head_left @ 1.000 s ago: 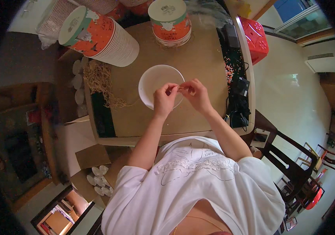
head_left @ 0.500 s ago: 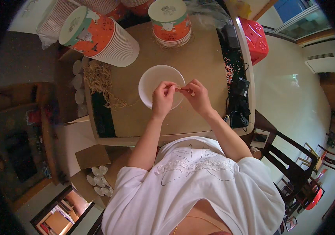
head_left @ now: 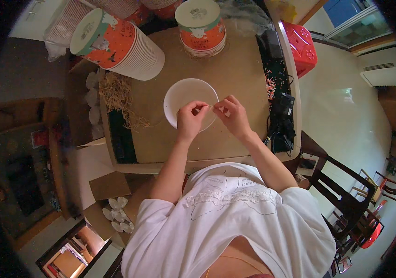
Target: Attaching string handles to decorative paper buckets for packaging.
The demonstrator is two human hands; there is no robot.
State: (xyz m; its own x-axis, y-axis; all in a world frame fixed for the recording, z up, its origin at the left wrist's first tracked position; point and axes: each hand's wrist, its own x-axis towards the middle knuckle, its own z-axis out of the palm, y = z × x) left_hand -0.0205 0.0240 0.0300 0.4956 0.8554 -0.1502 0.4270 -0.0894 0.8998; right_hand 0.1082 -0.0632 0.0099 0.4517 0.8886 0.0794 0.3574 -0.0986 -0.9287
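Note:
A white paper bucket [head_left: 179, 92] lies before me with its round opening facing up. Over its near right side, my left hand [head_left: 191, 121] is closed in a pinch, thumb against forefinger. My right hand [head_left: 232, 116] pinches opposite it, above the bucket's right rim. Between the fingertips is a small bit of what looks like thin string [head_left: 211, 107], mostly hidden by the fingers. To the left, a tangled heap of tan string [head_left: 117, 95] lies on the table, loose ends trailing toward the bucket.
Nested orange-and-white paper buckets [head_left: 135, 51] lie tilted at the back left; a second stack [head_left: 201, 39] stands at the back. Along the right edge are pink bits [head_left: 270, 85] and black adapters with cables [head_left: 283, 104]. A red stool [head_left: 300, 46] stands beyond the table [head_left: 239, 65].
My hands have drawn slightly apart and a little nearer to me, still pinching. Less of the brownish strand shows between them. The bucket has hardly moved.

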